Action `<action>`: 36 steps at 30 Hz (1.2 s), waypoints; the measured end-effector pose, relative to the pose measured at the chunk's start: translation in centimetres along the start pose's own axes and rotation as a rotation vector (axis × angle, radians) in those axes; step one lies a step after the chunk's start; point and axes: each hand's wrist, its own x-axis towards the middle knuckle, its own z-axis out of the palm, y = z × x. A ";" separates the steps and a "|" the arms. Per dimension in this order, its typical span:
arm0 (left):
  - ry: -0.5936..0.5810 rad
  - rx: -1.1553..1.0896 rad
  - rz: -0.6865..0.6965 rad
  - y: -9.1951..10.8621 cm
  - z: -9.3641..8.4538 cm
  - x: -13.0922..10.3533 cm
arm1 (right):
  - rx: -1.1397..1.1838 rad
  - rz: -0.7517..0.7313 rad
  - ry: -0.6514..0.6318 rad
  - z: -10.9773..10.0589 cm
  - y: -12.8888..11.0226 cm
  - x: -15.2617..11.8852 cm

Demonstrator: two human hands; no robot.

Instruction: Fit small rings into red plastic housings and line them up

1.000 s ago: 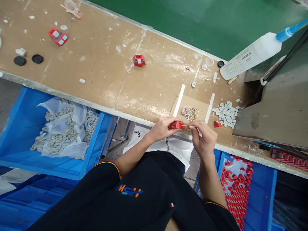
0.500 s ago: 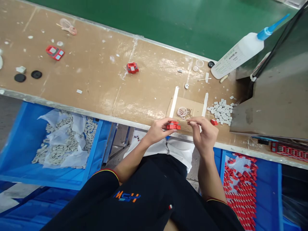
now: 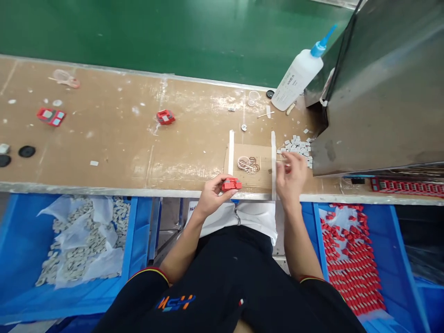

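My left hand [image 3: 212,196] grips a small red toy car part [image 3: 231,184] with grey sections, between thumb and fingers at the bench's front edge. Curled fingers on my right hand [image 3: 292,178] sit beside a pile of small pale tiles [image 3: 299,145]. A small red piece [image 3: 287,169] shows between those fingers; whether it is gripped or lies on the bench is unclear. Between the hands is a cardboard sheet [image 3: 251,181] flanked by two white strips [image 3: 231,150]. A round clear dish [image 3: 243,162] rests on it, beside brownish smears.
Two red car parts [image 3: 51,117] [image 3: 165,117] sit further left. A white bottle with a blue nozzle [image 3: 297,79] leans near a metal housing [image 3: 374,101] at right. Blue bins hold pale pieces [image 3: 81,245] and red parts [image 3: 354,263]. A red row [image 3: 407,186] lies far right.
My right hand has moved away from the red part in my left hand, over to the small red piece by the tiles. The thin stick it held is hard to make out now. The view has turned.
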 end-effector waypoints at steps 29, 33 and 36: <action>-0.025 -0.669 -0.243 3.0 4.2 -5.1 | 0.702 0.280 -0.244 -6.2 -9.0 -8.0; 0.013 -0.582 -0.108 1.6 4.9 -5.2 | 0.611 0.219 -0.225 -5.8 -10.0 -8.0; 0.020 -0.485 -0.043 0.9 5.0 -5.2 | 0.529 0.161 -0.201 -5.7 -10.2 -7.7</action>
